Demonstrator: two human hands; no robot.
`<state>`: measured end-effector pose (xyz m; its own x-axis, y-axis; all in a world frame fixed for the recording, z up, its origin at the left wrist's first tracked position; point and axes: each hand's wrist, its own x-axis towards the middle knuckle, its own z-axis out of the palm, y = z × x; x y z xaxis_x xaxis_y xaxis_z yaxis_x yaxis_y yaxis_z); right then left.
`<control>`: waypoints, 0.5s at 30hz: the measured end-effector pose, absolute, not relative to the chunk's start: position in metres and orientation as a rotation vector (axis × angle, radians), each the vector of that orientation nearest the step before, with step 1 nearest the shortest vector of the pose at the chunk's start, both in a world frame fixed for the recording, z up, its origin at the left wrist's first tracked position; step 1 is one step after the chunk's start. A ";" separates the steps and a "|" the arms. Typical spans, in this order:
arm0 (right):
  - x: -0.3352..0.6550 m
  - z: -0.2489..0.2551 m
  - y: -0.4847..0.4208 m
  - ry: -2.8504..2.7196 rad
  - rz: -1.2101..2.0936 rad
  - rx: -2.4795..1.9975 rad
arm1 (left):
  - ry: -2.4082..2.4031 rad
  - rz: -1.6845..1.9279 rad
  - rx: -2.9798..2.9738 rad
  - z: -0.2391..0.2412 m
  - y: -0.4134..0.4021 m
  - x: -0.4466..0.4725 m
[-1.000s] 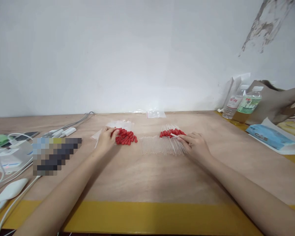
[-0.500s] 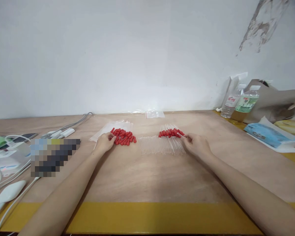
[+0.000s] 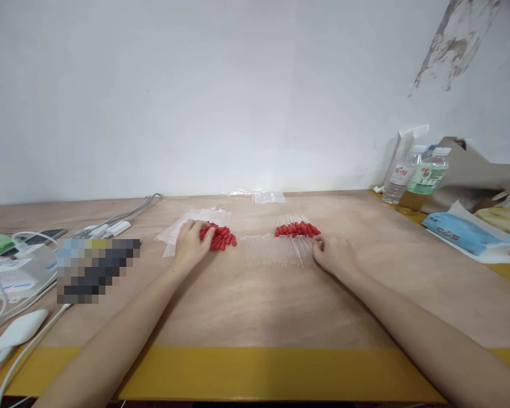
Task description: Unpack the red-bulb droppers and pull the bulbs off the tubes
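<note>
My left hand reaches over a pile of small red rubber bulbs. Its thumb and fingers are apart, with red bulbs showing between them, and its fingertips are partly hidden. A row of thin clear tubes lies side by side in the middle of the table. At the right end of that row, my right hand has thumb and forefinger closed on a clear tube, mostly hidden by the fingers. Behind the row lie several tubes fitted with red bulbs, bulb ends toward me.
Clear plastic bags lie under and beside the red pile; another bag is by the wall. Chargers and cables and a blurred-out dark object are at left. Bottles and a blue tissue pack stand at right.
My left hand has moved right and over the red pile, its fingers spreading. My right hand has drawn slightly nearer to me; the pale stick in its fingers now lies out of sight.
</note>
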<state>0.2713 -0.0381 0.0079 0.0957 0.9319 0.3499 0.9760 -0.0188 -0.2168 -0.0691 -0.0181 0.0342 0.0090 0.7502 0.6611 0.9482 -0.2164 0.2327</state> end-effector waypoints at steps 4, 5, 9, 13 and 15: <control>0.272 0.006 -0.036 -1.866 -0.107 -1.954 | -1.632 -0.834 -2.322 0.036 -0.014 -0.018; 0.273 0.005 -0.036 -1.875 -0.095 -1.936 | -1.667 -0.764 -2.383 0.037 -0.010 -0.005; 0.276 0.004 -0.035 -1.892 0.011 -1.878 | -2.005 -0.567 -2.464 0.040 0.017 0.045; 0.281 0.005 -0.033 -1.836 0.137 -1.898 | -2.244 -0.433 -2.459 0.040 0.050 0.079; 0.283 0.005 -0.032 -1.824 0.177 -1.904 | -2.343 -0.366 -2.462 0.039 0.062 0.089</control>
<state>0.2826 -0.0317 0.0054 0.0969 0.9660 0.2396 0.9021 0.0164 -0.4312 0.0886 0.0619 0.0392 0.0557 0.9978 -0.0358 0.9392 -0.0402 0.3409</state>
